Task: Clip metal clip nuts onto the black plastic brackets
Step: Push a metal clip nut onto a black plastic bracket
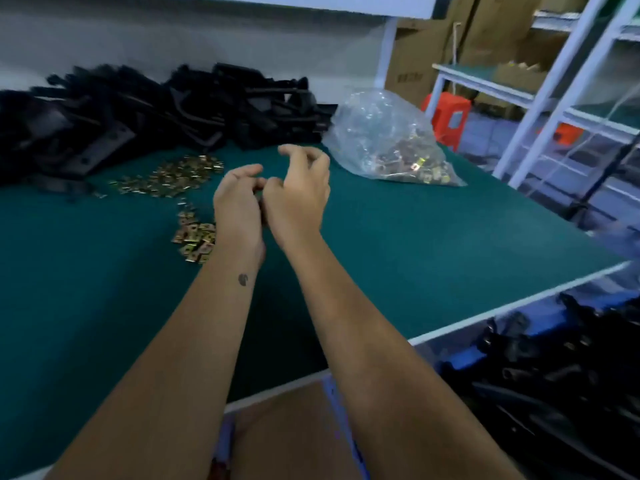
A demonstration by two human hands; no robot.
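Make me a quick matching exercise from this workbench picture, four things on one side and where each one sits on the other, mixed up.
Things:
1. pile of black brackets
2. clear plastic bag of clip nuts
3. loose brass-coloured clip nuts
4. orange stool

Places:
A. on the floor beyond the table's far right corner
B. spread on the green mat left of the hands
C. table's far left
D. table's far right

Pairs: 1-C, 2-D, 3-B, 4-A

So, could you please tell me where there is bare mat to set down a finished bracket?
The mat is bare right of the hands, between the bag and the front edge, and again front left, below the loose clip nuts. The back left is crowded: the bracket pile with more nuts spread before it.
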